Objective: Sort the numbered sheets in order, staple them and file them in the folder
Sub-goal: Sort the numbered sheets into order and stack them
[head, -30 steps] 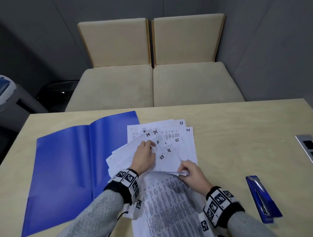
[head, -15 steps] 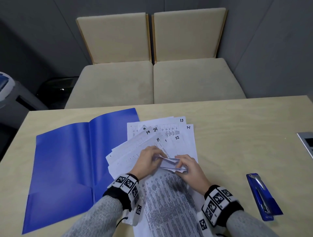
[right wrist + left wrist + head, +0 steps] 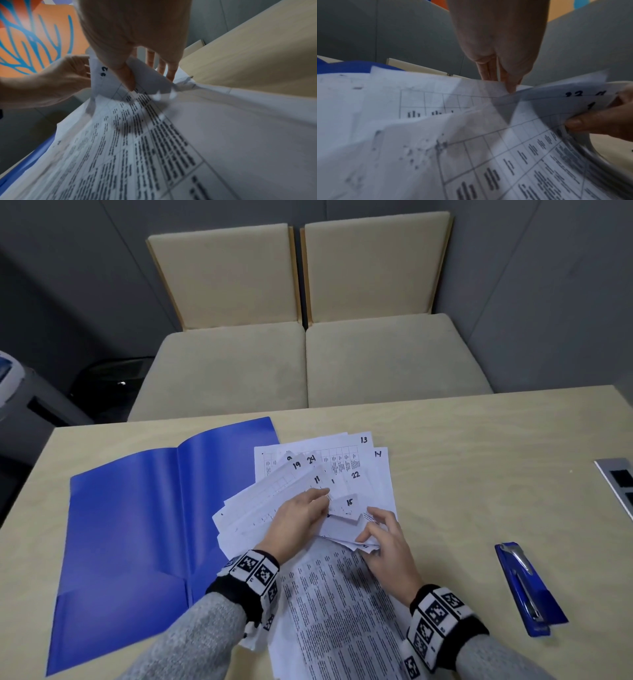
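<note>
Soft, even overhead light here, a touch dim and cool. Head view is sharp, walls bowing at the edges. Both wrist views smear badly: the sheets [image 3: 471, 148] blur up close, faint shadows fall under the fingers [image 3: 127, 78], corners stretch hard.

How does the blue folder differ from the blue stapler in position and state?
The blue folder lies left of the sheets, spread open and flat; the blue stapler lies right of them, closed. The sheets overlap the folder's right edge, while the stapler lies apart from them. The folder is far larger and flat; the stapler is narrow, with a metal top. Both are blue, rest on the table, and neither hand touches them.
</note>
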`<state>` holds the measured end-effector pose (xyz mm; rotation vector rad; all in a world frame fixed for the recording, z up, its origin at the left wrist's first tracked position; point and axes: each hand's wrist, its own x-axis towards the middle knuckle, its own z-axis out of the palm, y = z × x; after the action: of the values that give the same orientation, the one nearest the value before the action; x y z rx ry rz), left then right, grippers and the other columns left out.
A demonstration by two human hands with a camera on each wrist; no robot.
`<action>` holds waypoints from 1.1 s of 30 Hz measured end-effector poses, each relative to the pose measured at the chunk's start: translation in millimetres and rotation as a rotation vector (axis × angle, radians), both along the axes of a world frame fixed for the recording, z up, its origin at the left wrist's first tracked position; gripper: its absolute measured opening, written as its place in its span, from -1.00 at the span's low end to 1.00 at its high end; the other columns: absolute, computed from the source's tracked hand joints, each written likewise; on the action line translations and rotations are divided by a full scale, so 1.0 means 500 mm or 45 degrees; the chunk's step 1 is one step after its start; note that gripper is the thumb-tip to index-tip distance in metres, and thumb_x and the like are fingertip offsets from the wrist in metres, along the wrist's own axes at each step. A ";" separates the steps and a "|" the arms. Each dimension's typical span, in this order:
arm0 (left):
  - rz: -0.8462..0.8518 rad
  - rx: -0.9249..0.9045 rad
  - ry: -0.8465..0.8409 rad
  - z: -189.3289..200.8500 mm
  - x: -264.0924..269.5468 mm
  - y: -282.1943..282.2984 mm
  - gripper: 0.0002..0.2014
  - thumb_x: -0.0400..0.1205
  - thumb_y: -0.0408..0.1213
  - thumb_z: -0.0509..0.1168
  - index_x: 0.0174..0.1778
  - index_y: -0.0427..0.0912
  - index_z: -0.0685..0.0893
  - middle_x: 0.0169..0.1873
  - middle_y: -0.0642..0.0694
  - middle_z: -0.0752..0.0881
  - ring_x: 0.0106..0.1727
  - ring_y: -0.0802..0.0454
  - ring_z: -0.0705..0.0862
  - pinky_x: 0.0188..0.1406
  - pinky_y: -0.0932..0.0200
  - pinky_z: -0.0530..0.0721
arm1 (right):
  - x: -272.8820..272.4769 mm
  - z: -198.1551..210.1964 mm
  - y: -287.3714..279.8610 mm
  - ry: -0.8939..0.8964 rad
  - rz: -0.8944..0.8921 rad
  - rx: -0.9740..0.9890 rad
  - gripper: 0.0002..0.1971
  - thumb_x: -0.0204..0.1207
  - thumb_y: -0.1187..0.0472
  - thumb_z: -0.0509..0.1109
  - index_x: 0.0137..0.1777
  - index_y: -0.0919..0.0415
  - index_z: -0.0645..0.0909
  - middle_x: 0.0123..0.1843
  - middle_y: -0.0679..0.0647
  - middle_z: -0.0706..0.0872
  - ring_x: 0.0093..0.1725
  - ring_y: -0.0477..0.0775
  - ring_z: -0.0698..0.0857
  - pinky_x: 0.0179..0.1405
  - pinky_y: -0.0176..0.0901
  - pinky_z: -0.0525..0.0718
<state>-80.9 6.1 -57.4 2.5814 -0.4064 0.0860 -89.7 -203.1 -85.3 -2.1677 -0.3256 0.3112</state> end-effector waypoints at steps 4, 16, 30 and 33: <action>0.004 0.022 0.061 -0.009 -0.003 0.001 -0.85 0.63 -0.26 0.20 -0.22 -0.23 0.55 0.25 -0.21 0.69 0.15 -0.19 0.71 -0.09 -0.04 0.72 | 0.002 -0.006 0.003 0.016 -0.017 0.021 -0.74 0.34 0.40 0.52 -0.26 0.03 0.57 0.42 -0.09 0.36 0.49 0.00 0.38 0.36 -0.04 0.50; 0.745 -0.439 0.610 0.006 0.054 -0.021 -0.64 0.74 -0.16 0.08 0.44 -0.19 0.30 -0.33 -0.11 0.67 -0.23 -0.04 0.64 -0.25 0.11 0.45 | 0.043 0.002 0.022 0.208 0.039 0.117 -0.67 0.45 0.29 0.48 -0.34 -0.07 0.41 0.33 -0.01 0.53 0.40 -0.09 0.51 0.34 -0.03 0.49; 0.525 0.174 0.093 -0.017 0.032 0.014 -0.93 0.50 -0.31 0.37 -0.14 -0.19 0.64 -0.14 -0.13 0.50 -0.21 -0.11 0.50 -0.34 0.03 0.51 | 0.028 -0.001 0.024 0.020 0.133 0.027 -0.72 0.36 0.43 0.48 -0.26 0.02 0.53 -0.09 -0.27 0.57 0.22 -0.05 0.48 0.09 -0.24 0.41; 0.379 0.200 -0.080 -0.018 0.024 0.028 -0.80 0.32 -0.38 0.54 -0.26 -0.16 0.65 -0.21 -0.11 0.59 -0.18 -0.11 0.50 -0.25 0.04 0.45 | 0.030 -0.004 0.023 0.019 0.143 0.014 -0.69 0.36 0.43 0.47 -0.27 0.00 0.46 -0.14 -0.29 0.57 0.31 -0.09 0.43 0.15 -0.17 0.41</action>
<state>-68.9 20.0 -66.5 2.7827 -0.0491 0.2497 -74.5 -191.6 -87.4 -2.1393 -0.4402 0.3876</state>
